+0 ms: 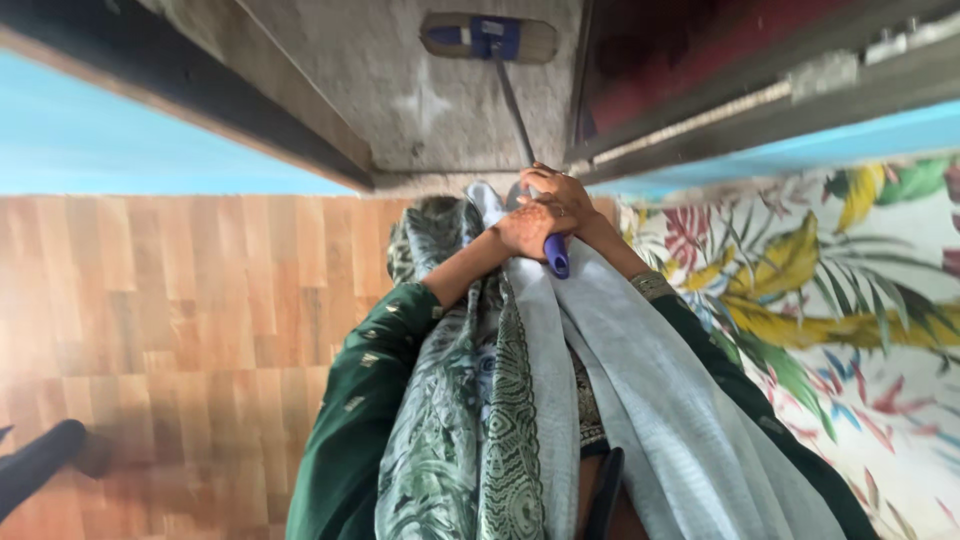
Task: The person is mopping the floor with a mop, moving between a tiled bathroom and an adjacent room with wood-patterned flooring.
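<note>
Mop (487,37) in the head view, its long axis running from near to far; the flat head, blue clamp on a pale pad, lies crosswise at the far end on the grey concrete floor (400,90), and the thin grey shaft (514,110) slants back from it toward the person, leaning slightly to the right as it comes near; the purple grip end (556,256) points near and down, just showing below the hands. Left hand (527,228), its back patterned with dark henna, is closed around the upper handle; right hand (560,192) is wrapped over the same handle just beyond it, fingers curled shut, the two hands touching one another. Both forearms come out of dark green sleeves (365,385); a green and grey patterned scarf (500,400) hangs down the front between them. On the left lies wood-look flooring (150,300), with a pale blue wall (90,140) beyond it and a dark ledge along the top; on the right is a cloth printed with leaves and flowers (830,290), and a dark red panel (700,50) stands far right; a black rounded object (40,460) shows at the near left edge, too blurred to tell what it is.
</note>
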